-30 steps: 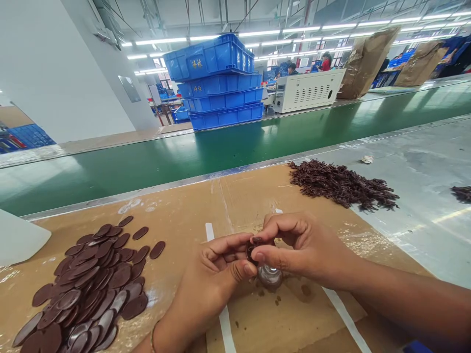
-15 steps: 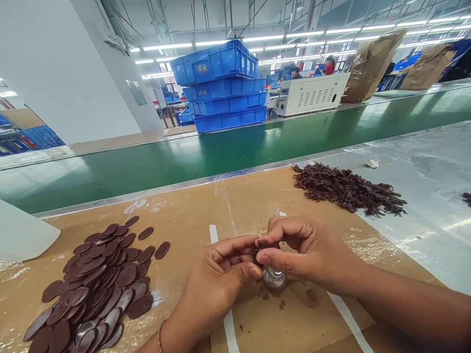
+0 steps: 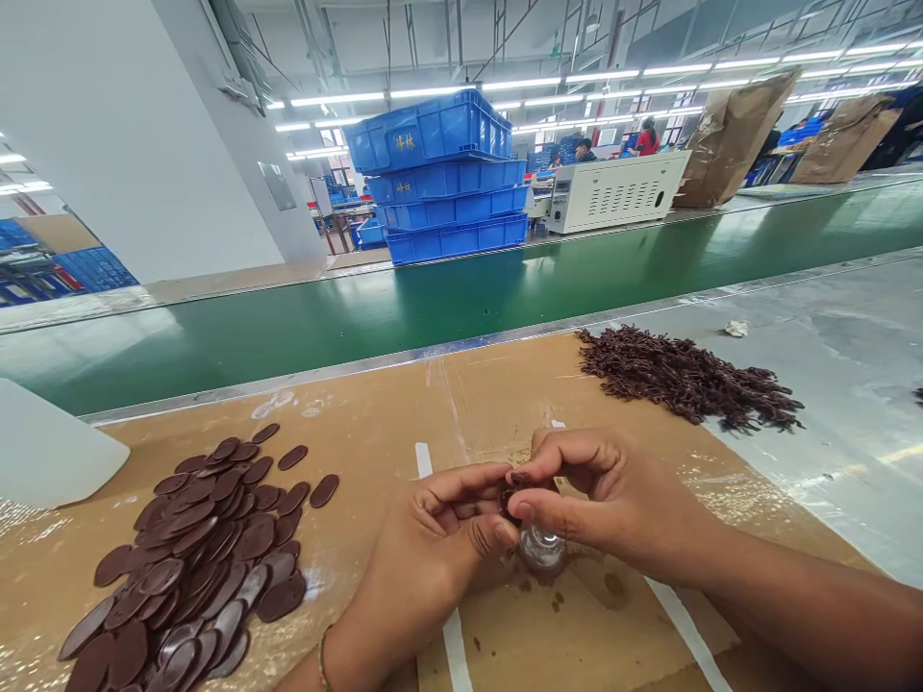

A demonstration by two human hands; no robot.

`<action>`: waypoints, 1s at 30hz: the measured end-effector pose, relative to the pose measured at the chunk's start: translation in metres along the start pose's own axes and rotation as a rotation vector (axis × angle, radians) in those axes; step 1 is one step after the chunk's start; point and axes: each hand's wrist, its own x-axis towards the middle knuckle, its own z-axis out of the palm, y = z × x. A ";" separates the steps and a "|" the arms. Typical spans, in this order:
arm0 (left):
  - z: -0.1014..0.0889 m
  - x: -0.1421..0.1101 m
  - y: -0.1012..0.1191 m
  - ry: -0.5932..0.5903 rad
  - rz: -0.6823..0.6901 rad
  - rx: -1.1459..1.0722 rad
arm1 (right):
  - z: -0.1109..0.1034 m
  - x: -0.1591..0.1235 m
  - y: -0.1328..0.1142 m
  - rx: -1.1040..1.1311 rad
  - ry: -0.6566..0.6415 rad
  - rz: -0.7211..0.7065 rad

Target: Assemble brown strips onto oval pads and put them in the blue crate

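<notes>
My left hand (image 3: 425, 557) and my right hand (image 3: 606, 495) meet at the middle of a brown cardboard sheet (image 3: 468, 404). Both pinch a small dark brown piece (image 3: 513, 492) between thumb and fingertips. Just below it a small clear glass bottle (image 3: 541, 548) stands on the cardboard, partly hidden by my fingers. A heap of dark brown oval discs (image 3: 194, 548) lies to the left of my left hand. A pile of thin dark brown twig-like bits (image 3: 685, 377) lies beyond my right hand.
A green conveyor belt (image 3: 433, 298) runs across behind the cardboard. Stacked blue crates (image 3: 439, 173) and a white metal box (image 3: 612, 190) stand past it. Two people sit far back. A white object (image 3: 50, 452) lies at the left edge, grey tabletop (image 3: 829, 356) at right.
The hands keep the same pinch over the bottle. The view has shifted slightly, so everything sits a little further right and lower in the picture.
</notes>
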 end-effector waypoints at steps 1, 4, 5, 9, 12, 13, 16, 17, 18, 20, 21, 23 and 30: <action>0.000 0.000 0.000 0.010 0.005 -0.005 | 0.000 0.000 0.000 -0.001 0.001 -0.001; 0.000 -0.001 0.000 0.015 0.014 -0.009 | 0.000 -0.001 0.000 -0.005 0.002 -0.004; 0.000 -0.001 0.001 0.003 0.010 0.000 | 0.000 -0.001 0.000 -0.007 0.003 -0.008; 0.000 0.000 0.002 -0.016 0.006 0.016 | 0.000 0.000 0.001 -0.006 0.006 -0.008; 0.001 0.001 0.004 -0.007 -0.001 0.003 | 0.000 0.001 0.002 0.002 0.004 0.003; 0.001 0.001 0.004 -0.005 -0.009 0.001 | 0.001 0.001 0.002 0.004 0.004 0.003; 0.001 0.002 0.004 -0.006 -0.020 0.002 | 0.001 0.000 0.002 0.008 0.010 0.004; 0.000 0.001 0.003 -0.010 -0.020 0.004 | 0.001 0.000 0.002 0.009 0.014 0.008; 0.000 0.001 0.003 -0.014 -0.020 0.006 | 0.002 0.000 0.001 0.011 0.018 0.016; 0.000 0.001 0.003 -0.020 -0.019 0.005 | 0.002 0.000 0.000 0.017 0.027 0.031; 0.000 0.000 0.002 -0.019 -0.022 0.003 | 0.002 0.000 0.000 0.019 0.028 0.035; 0.000 0.000 0.002 -0.017 -0.025 0.000 | 0.002 0.000 -0.001 0.020 0.028 0.028; -0.001 0.002 0.000 -0.006 -0.019 0.005 | 0.002 0.001 -0.001 0.037 0.032 0.017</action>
